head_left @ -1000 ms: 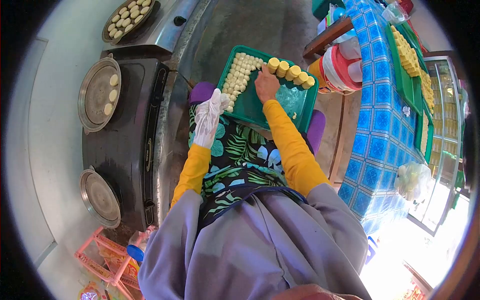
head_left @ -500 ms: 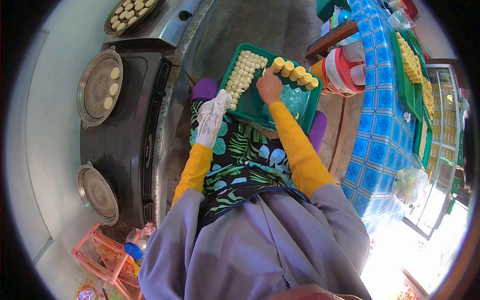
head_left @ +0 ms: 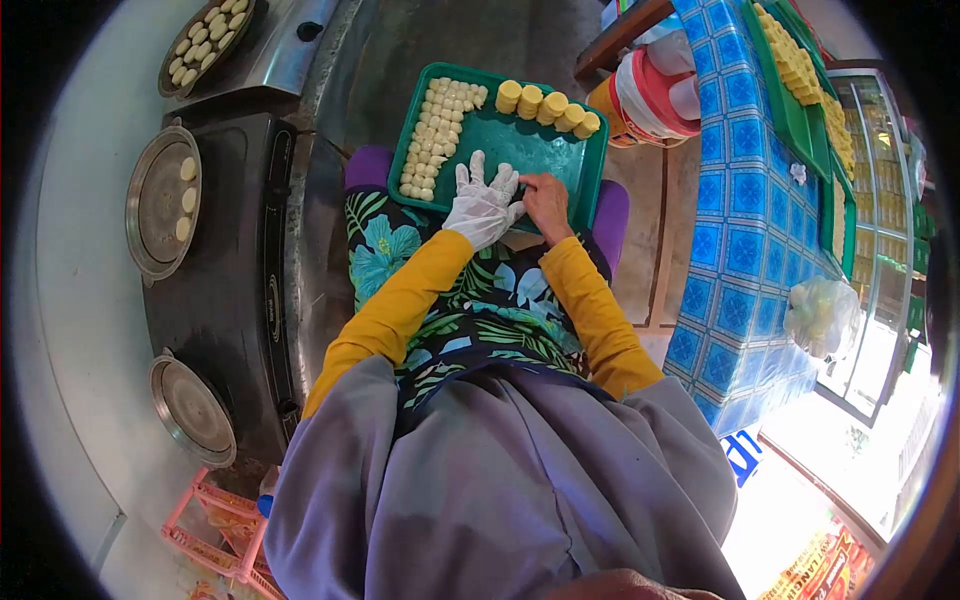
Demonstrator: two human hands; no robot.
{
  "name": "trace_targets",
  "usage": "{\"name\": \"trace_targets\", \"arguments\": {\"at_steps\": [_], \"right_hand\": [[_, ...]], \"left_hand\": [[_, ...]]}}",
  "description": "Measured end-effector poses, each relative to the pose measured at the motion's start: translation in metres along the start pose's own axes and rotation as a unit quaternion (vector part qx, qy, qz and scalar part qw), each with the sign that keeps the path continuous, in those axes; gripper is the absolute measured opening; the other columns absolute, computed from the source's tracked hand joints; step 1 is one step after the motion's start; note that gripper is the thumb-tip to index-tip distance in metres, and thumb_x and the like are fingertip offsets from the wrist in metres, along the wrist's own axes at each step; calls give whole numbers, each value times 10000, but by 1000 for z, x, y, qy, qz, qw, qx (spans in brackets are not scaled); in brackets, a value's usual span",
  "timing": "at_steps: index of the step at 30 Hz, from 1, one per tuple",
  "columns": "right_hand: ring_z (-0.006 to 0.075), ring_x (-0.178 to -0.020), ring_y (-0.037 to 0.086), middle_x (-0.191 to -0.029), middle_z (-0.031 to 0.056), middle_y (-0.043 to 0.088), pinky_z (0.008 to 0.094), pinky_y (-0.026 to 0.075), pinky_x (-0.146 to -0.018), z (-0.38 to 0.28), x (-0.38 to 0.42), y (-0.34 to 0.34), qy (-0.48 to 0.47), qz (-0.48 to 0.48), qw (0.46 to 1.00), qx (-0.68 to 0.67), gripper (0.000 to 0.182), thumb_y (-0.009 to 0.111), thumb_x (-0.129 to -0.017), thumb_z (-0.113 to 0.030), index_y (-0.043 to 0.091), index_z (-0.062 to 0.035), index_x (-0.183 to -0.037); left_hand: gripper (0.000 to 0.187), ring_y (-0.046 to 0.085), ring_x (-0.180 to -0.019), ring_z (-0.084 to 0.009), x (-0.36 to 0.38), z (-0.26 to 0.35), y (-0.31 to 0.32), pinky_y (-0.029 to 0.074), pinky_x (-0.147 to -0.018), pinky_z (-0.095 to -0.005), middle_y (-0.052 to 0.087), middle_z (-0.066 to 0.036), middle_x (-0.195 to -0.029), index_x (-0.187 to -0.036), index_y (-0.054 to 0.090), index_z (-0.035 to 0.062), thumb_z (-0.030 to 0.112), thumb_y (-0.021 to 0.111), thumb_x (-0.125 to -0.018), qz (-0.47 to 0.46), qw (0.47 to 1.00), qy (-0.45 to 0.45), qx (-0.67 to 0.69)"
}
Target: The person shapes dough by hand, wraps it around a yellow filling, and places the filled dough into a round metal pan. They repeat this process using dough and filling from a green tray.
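A green tray (head_left: 597,165) rests on the person's lap. Rows of small pale dough balls (head_left: 434,130) fill its left side, and stacks of yellow round cakes (head_left: 540,105) line its far right edge. My left hand (head_left: 482,208), in a white translucent glove, is over the near middle of the tray with its fingers spread. Bare, my right hand (head_left: 546,204) is just right of it, its index finger pointing at the gloved fingers. Whether anything lies under the right hand's curled fingers is hidden.
At left, a black stove (head_left: 225,290) bears round pans, one with three pale pieces (head_left: 187,200). Another pan (head_left: 205,45) of pieces sits beyond. A blue checked table (head_left: 750,200) stands right, with green trays of yellow cakes (head_left: 790,60) and a red-lidded bucket (head_left: 655,95) beside it.
My left hand has moved right from the tray's left edge to its near middle and spread its fingers. My right hand has come back from the cake stacks toward the near side, beside it.
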State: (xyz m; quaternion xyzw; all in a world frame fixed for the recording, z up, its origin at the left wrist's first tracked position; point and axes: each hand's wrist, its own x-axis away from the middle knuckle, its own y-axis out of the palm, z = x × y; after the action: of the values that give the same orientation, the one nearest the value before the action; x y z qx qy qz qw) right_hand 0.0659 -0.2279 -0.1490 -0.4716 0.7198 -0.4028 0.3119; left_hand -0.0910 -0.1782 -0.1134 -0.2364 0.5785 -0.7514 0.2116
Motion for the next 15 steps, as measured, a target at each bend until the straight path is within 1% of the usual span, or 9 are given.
{"name": "trace_targets", "arguments": {"at_steps": [2,3,5,6,8,9,10,11,15], "right_hand": [[385,-991,622,-1125,194,643,485,501,-815,-4,-2,-6,35,45,998,-12,380,625,-757,-60,713,-117,-1123],[385,-991,622,-1125,194,643,485,501,-815,-7,-10,-10,35,48,998,-14,380,625,-757,-60,713,-117,-1123],[401,-1190,513,-1324,201,515,511,432,-920,-12,-30,-14,-114,162,974,115,522,616,-784,-46,611,-161,-1293],[401,-1190,513,-1324,201,515,511,432,-920,-16,-39,-13,-112,163,973,116,522,616,-784,-46,611,-161,-1293],[392,-1300,410,-1416,210,423,533,356,-986,-25,-62,-7,-269,185,924,198,604,592,-834,-53,492,-212,-1408],[392,-1300,410,-1416,210,423,533,356,-986,-29,-71,-2,-271,186,924,196,604,592,-834,-53,492,-212,-1408],[377,-1311,409,-1437,206,409,533,343,-997,-33,-76,5,-337,165,900,223,606,573,-861,-65,458,-225,-1434],[362,-1323,408,-1458,203,395,533,330,-1008,-34,-79,11,-400,142,871,248,608,554,-888,-77,424,-238,-1459],[354,-1345,380,-1500,193,351,539,278,-1034,-34,-85,26,-398,150,869,251,662,546,-892,-79,345,-253,-1498]], "left_hand": [[611,204,-1441,-517,4,2,-4,193,-1133,-660,332,-84,-1572,-1486,402,112,486,431,-1005,7,1000,-2,-8],[608,221,-1430,-521,5,2,-7,211,-1122,-660,343,-82,-1565,-1488,397,113,485,424,-1007,4,1000,-11,4],[606,238,-1419,-524,10,4,-5,229,-1110,-659,354,-79,-1559,-1490,393,115,485,417,-1010,-2,1000,-16,16],[570,309,-1389,-496,13,6,-2,266,-1103,-629,401,-79,-1528,-1466,431,112,454,436,-1011,50,998,-22,6],[534,380,-1358,-468,16,4,6,303,-1095,-600,449,-79,-1497,-1443,469,109,424,455,-1012,107,994,-34,-4],[463,468,-1276,-421,20,1,11,355,-1059,-552,528,-89,-1407,-1366,537,94,371,499,-997,187,982,-9,30],[395,556,-1195,-375,25,-1,15,407,-1024,-504,608,-98,-1317,-1290,605,79,318,543,-982,262,963,15,64],[229,638,-986,-321,25,-4,17,465,-922,-439,691,-113,-1118,-1076,689,60,218,614,-928,283,953,13,107],[118,638,-867,-322,30,-7,30,476,-827,-444,688,-122,-938,-914,678,60,169,637,-893,334,935,11,115]]}}
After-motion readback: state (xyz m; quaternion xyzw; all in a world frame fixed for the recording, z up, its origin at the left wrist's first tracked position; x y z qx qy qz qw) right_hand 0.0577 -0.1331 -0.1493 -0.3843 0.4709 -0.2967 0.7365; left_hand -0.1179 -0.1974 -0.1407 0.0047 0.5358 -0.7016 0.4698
